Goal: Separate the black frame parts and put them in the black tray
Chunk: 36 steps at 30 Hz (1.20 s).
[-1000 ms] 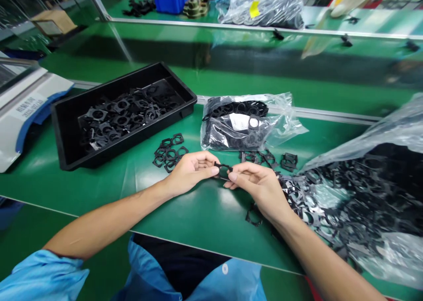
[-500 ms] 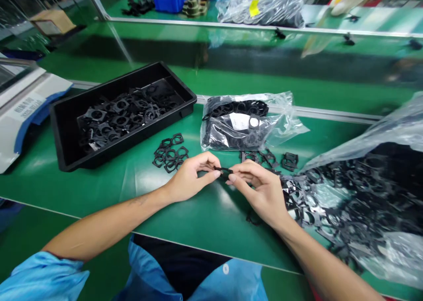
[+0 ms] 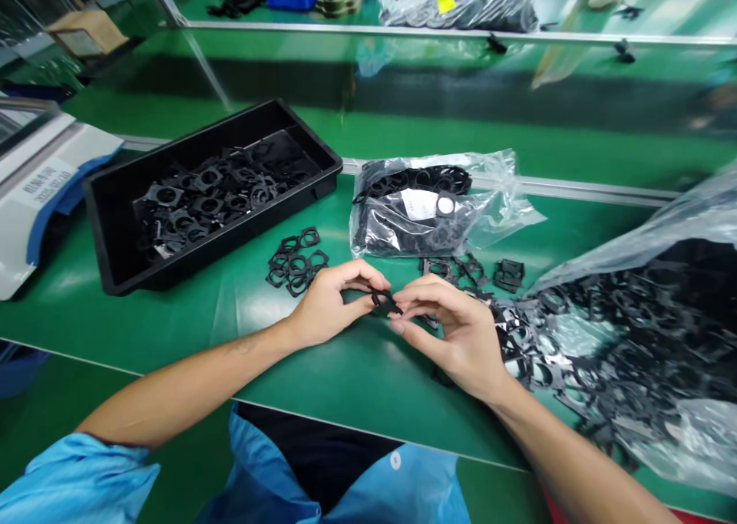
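Note:
Both hands meet over the green table (image 3: 173, 317) and pinch one small black plastic frame part (image 3: 383, 303) between their fingertips. My left hand (image 3: 331, 305) grips it from the left with thumb and forefinger; my right hand (image 3: 454, 332) holds its right side, fingers curled. A small pile of the same black frames (image 3: 296, 262) lies just left of my left hand. More loose frames (image 3: 477, 271) lie beyond my right hand.
A black tray (image 3: 115, 232) with several frames stands at the left. A clear bag of black parts (image 3: 426, 213) lies behind the hands, and a large open bag (image 3: 633, 332) spills parts at the right. A white and blue machine (image 3: 40, 186) sits at far left.
The two hands have closed in on each other, and the frame part between them has turned and tilted. The view has shifted slightly downward.

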Available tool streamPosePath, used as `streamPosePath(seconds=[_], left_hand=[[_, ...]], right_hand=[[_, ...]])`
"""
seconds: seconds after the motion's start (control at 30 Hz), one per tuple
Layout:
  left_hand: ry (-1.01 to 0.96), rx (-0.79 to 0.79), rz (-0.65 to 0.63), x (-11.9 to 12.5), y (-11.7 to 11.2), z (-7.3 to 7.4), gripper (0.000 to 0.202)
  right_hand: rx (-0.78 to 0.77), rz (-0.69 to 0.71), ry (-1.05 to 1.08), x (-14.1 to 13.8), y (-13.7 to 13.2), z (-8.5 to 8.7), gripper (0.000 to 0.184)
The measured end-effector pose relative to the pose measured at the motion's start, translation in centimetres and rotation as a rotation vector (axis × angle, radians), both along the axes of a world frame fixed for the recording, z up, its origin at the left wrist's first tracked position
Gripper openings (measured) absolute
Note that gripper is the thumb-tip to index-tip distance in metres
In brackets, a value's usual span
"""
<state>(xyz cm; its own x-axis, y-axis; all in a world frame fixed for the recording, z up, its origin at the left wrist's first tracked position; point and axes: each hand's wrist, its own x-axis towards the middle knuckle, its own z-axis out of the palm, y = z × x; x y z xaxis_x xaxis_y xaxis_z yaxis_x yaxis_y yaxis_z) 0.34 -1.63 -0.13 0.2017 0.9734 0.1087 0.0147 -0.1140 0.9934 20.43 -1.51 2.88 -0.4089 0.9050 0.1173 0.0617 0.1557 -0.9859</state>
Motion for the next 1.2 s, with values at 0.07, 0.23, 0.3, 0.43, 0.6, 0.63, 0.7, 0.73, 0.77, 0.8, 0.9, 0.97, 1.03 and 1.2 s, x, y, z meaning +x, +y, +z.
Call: streamPosePath(seconds=[0.07, 0.23, 0.3, 0.43, 0.6, 0.63, 0.7, 0.73, 0.77, 0.8, 0.9, 0.97, 1.03, 1.2], left_hand=[[0.009, 0.001, -0.002, 0.0, 0.0, 0.0, 0.01], [0.041, 0.023, 0.018, 0.1, 0.0, -0.1, 0.007], [0.048, 0.039, 0.031, 0.1, 0.0, -0.1, 0.006], [0.06, 0.061, 0.039, 0.1, -0.1, 0.0, 0.007], [0.087, 0.088, 0.035, 0.1, -0.1, 0.3, 0.005], [0.088, 0.091, 0.036, 0.1, 0.0, 0.3, 0.004], [0.086, 0.1, 0.036, 0.0, 0.1, 0.3, 0.004], [0.086, 0.103, 0.03, 0.0, 0.2, 0.2, 0.005], [0.086, 0.108, 0.023, 0.0, 0.3, 0.2, 0.006], [0.089, 0.115, 0.013, 0.0, 0.4, 0.2, 0.006], [0.132, 0.143, 0.006, 0.1, 0.7, 0.7, 0.004], [0.216, 0.146, 0.001, 0.3, 0.8, 1.5, 0.002], [0.316, 0.148, 0.008, 0.5, 0.8, 2.4, 0.011], [0.486, 0.26, 0.092, -1.0, 0.4, 4.3, 0.016]], right_hand=[[0.081, -0.022, -0.082, 0.0, -0.1, 0.1, 0.01], [0.232, -0.076, -0.222, 0.1, 0.0, 0.2, 0.006], [0.264, -0.093, -0.239, 0.2, 0.1, 0.1, 0.009], [0.265, -0.117, -0.265, 0.2, 0.1, -0.2, 0.008], [0.206, -0.126, -0.275, 0.2, 0.1, -0.3, 0.009], [0.203, -0.123, -0.275, 0.2, 0.2, -0.3, 0.01], [0.201, -0.103, -0.275, 0.2, 0.3, -0.3, 0.011], [0.198, -0.093, -0.273, 0.2, 0.4, -0.3, 0.011], [0.195, -0.083, -0.268, 0.2, 0.5, -0.4, 0.012], [0.19, -0.08, -0.264, 0.2, 0.6, -0.4, 0.014], [0.199, -0.081, -0.277, 0.4, 1.1, -0.5, 0.016], [0.218, -0.074, -0.286, 0.4, 1.6, -0.8, 0.018], [0.262, -0.058, -0.294, 0.4, 2.2, -1.0, 0.021], [0.412, -0.086, -0.243, 0.0, 2.7, -1.1, 0.027]])
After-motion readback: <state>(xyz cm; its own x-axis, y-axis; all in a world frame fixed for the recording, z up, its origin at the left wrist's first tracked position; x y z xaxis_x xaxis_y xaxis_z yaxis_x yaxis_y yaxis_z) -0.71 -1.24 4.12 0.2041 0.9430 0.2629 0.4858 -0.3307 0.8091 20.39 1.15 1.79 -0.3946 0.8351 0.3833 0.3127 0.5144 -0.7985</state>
